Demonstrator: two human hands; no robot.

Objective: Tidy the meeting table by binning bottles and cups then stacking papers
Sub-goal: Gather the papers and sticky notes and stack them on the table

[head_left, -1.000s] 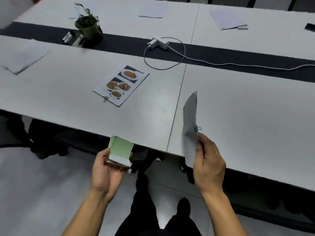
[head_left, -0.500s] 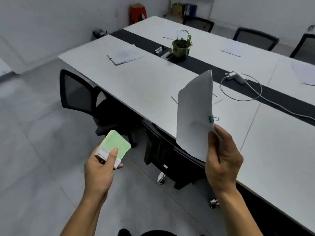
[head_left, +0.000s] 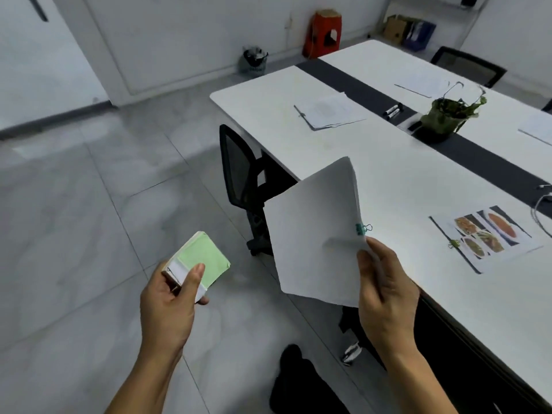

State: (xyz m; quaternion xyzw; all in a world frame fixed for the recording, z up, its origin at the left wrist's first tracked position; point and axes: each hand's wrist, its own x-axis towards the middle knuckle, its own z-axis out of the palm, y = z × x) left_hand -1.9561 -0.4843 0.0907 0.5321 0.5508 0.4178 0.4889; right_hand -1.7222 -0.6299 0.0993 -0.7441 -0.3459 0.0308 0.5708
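Note:
My right hand [head_left: 385,291] grips a clipped sheaf of white papers [head_left: 316,231] by its edge, just below a green binder clip, holding it upright over the floor beside the table. My left hand [head_left: 170,297] holds a small green-covered pad [head_left: 203,261], thumb across its white band. On the white meeting table [head_left: 403,180] lie a clipped food-photo sheet [head_left: 484,234], a paper stack [head_left: 328,112] near the far corner and more sheets [head_left: 418,85] beyond the dark centre strip. A mesh waste bin [head_left: 254,62] stands on the floor by the far wall.
A potted plant [head_left: 445,118] and markers [head_left: 392,110] sit on the dark strip, with a white cable [head_left: 540,210] at the right edge. A black office chair [head_left: 242,180] is tucked under the table's near side. A red stool [head_left: 324,32] stands by the wall.
The view has swung left, bringing the floor, the table's far corner and the waste bin into sight. Both hands keep their hold; the papers now face me flatter.

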